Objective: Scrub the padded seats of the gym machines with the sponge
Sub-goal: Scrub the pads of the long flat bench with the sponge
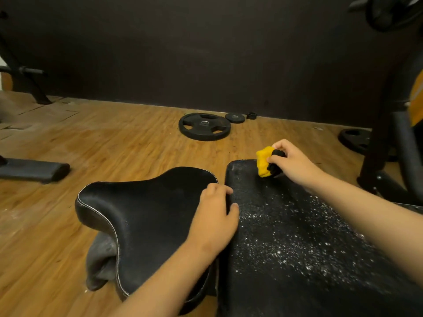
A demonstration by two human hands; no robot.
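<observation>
A yellow sponge with a black scouring side (265, 163) is squeezed in my right hand (290, 162) and pressed on the far end of a long black padded bench (297, 236). That pad is wet and speckled with white foam. My left hand (215, 216) rests palm down on the right edge of a black saddle-shaped seat (142, 213) with white stitching. Its fingertips curl over the gap between the seat and the bench.
Wooden floor all round. A large black weight plate (204, 126) and a small one (235, 117) lie by the dark wall; another plate (356, 140) lies at right behind a black machine frame (384, 124). A bench foot pad (34, 170) sits at left.
</observation>
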